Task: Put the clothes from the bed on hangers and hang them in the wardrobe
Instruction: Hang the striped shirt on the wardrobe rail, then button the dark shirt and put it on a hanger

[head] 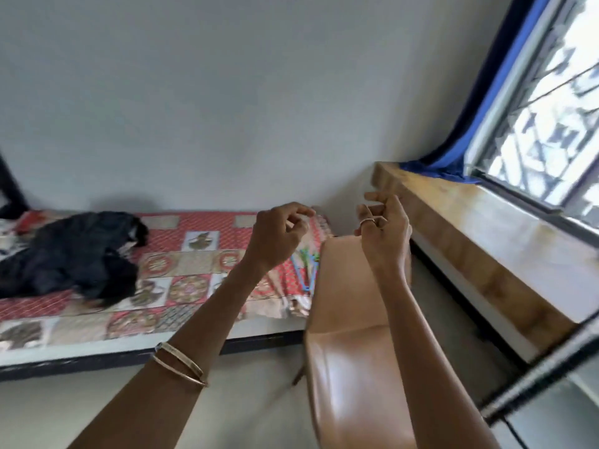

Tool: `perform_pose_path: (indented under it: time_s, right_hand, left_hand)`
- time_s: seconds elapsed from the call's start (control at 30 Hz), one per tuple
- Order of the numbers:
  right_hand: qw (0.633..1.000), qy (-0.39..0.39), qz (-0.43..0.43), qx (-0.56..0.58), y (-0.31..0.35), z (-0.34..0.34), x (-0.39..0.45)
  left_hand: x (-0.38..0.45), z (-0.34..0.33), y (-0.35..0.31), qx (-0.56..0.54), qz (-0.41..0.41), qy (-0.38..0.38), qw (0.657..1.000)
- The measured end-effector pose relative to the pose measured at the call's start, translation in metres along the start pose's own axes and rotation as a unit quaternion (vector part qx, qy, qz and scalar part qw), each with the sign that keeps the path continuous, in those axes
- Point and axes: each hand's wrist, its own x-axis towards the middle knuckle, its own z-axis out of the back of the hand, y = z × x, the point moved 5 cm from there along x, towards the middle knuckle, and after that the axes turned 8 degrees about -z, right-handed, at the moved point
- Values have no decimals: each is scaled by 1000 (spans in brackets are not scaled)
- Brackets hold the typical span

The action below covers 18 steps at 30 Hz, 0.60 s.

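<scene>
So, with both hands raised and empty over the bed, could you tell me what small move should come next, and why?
Probably lower the left hand to the hangers lying on the bed just beneath it. Both it and the right hand hold nothing with loosely curled fingers, and the dark clothes still lie heaped farther left, so a hanger seems the nearest thing to take.

Both forearms are bare, with no sleeve reaching into view; the left forearm carries two thin gold-coloured metal bangles, lying crossed against each other well back from the wrist; the right hand wears a slim pale metal ring on one finger; the left hand shows no jewellery.
</scene>
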Motion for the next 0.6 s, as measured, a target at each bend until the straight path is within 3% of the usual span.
perform_pose_path:
  time_s: [0.23, 0.6]
  right_hand:
    - [986, 148, -80, 17, -33, -220, -32]
    - [939, 303, -163, 13, -117, -459, -22]
  left_hand:
    - [-19, 128, 170, 73, 132, -49, 987]
    - [-5, 191, 376, 67, 277, -89, 954]
